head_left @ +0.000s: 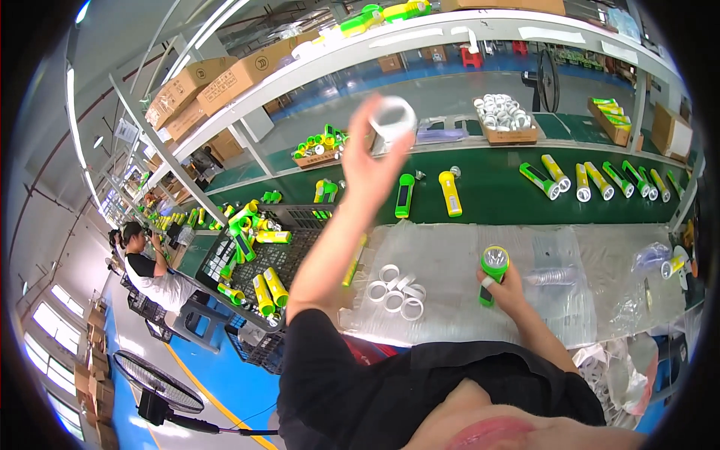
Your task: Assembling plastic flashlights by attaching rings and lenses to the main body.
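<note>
Raised over the far side of the bench, my left hand (pixel 367 169) holds a white plastic ring (pixel 409 124) between thumb and fingers; both are slightly blurred. My right hand (pixel 510 291) is wrapped round a green flashlight (pixel 495 262) above the plastic-covered work surface (pixel 465 244), its clear lens end pointing up and its lower body partly hidden by the fingers. Several loose white rings (pixel 393 302) lie in a cluster on the plastic sheet, left of the flashlight.
A black crate (pixel 292 259) of green and yellow flashlights stands at left. Across the green belt (pixel 480 204), more flashlights (pixel 598 180) lie in a row. A box of white parts (pixel 512 135) sits behind. An overhead shelf (pixel 420 41) spans the bench. Another person (pixel 154 274) sits far left.
</note>
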Demonstrator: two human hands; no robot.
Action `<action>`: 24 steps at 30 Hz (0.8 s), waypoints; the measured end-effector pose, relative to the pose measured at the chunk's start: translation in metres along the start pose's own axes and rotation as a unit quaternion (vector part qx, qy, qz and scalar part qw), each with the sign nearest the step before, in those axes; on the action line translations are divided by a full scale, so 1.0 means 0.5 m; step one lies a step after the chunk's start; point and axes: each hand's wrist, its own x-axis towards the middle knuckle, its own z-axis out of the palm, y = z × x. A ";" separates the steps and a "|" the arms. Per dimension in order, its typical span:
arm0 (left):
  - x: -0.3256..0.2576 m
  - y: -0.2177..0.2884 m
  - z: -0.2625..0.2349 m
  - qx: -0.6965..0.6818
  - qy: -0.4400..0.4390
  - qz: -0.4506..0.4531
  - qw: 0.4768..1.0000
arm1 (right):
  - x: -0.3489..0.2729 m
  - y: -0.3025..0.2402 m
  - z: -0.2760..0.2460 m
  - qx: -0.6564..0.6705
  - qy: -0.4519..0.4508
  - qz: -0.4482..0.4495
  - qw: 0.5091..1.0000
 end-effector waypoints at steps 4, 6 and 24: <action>0.285 -0.083 -0.107 0.249 0.165 0.130 0.945 | -0.015 0.000 -0.007 -0.009 0.039 -0.011 0.999; 0.392 -0.125 -0.152 0.314 0.167 0.075 0.932 | -0.030 -0.009 -0.009 0.015 0.029 0.008 0.999; -0.331 -0.093 -0.123 0.196 -0.317 -0.173 0.912 | 0.019 -0.032 -0.002 0.075 0.000 -0.091 0.993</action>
